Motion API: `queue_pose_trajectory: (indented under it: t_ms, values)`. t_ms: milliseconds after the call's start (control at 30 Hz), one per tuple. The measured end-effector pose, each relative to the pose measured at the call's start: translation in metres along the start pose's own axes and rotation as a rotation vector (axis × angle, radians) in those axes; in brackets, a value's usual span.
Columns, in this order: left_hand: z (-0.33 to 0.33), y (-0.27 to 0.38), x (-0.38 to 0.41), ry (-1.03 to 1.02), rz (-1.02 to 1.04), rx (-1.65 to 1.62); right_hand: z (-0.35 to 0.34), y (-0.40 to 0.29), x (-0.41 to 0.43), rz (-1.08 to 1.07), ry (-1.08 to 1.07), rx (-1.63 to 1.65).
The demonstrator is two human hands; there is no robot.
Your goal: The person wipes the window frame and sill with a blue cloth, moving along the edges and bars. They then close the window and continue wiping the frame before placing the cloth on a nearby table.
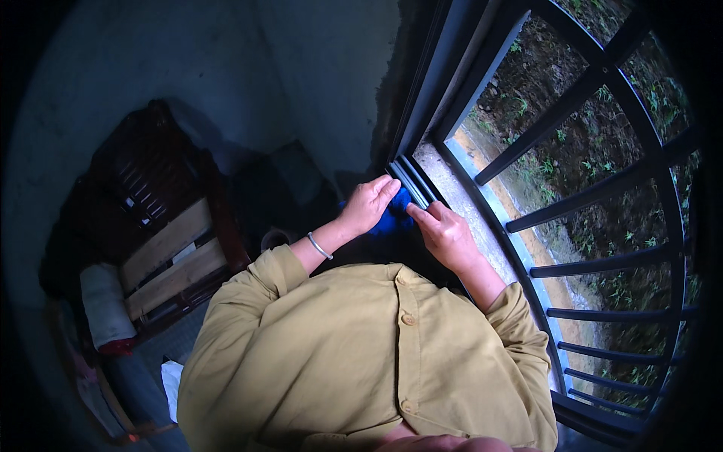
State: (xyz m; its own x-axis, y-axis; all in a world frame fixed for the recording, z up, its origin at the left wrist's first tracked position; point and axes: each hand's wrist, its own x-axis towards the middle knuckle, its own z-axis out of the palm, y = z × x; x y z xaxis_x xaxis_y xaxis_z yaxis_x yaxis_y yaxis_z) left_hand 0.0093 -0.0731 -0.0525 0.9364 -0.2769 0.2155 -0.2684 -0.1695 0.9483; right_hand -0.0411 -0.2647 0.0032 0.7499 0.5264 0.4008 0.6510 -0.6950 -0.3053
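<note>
My left hand (370, 204), with a metal bangle on its wrist, has its thumb and fingers pinched together beside the inner edge of a window's sliding track (411, 179). Whether anything thin is between those fingers cannot be told. On the same metal track, farther along, rests my right hand (444, 230), its fingers curled over the rails; what it may hold is hidden. A bright blue cloth-like thing (391, 217) lies or hangs just below the track, between my two hands.
Dark window bars (587, 209) curve along the right, beyond a rough sill (452, 186). At the left stands a dark wooden chair (152, 169) with pale boards (169, 243) and a rolled cloth (106, 305). A round container (275, 238) is near my left forearm.
</note>
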Motion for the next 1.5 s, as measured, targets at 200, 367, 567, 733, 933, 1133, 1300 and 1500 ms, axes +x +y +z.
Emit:
queue_pose_trajectory:
  t_ms: [200,367,567,733,933,1133,1300,1500]
  values:
    - [0.003,-0.013,-0.001,-0.086,-0.222,-0.463,0.016,0.015,-0.024,0.145,0.071,0.377]
    - [-0.001,-0.024,0.001,-0.11,-0.377,-0.403,0.029,0.027,-0.029,0.57,0.309,0.56]
    - [0.005,-0.019,-0.005,-0.281,-0.379,-0.384,0.012,0.066,0.003,0.552,0.041,0.314]
    - [0.001,-0.012,-0.001,-0.297,-0.441,-0.472,0.013,0.073,0.042,0.469,-0.163,0.152]
    - [0.0,-0.006,0.007,-0.241,-0.433,-0.496,0.019,0.071,0.075,0.461,-0.295,-0.087]
    - [0.0,-0.011,0.012,-0.175,-0.387,-0.533,0.029,0.069,0.096,0.481,-0.368,-0.121]
    - [0.002,-0.019,0.017,-0.126,-0.384,-0.654,0.035,0.072,0.094,0.565,-0.328,-0.052]
    - [0.003,-0.017,0.018,-0.118,-0.373,-0.663,0.056,0.081,0.059,0.395,-0.025,0.086]
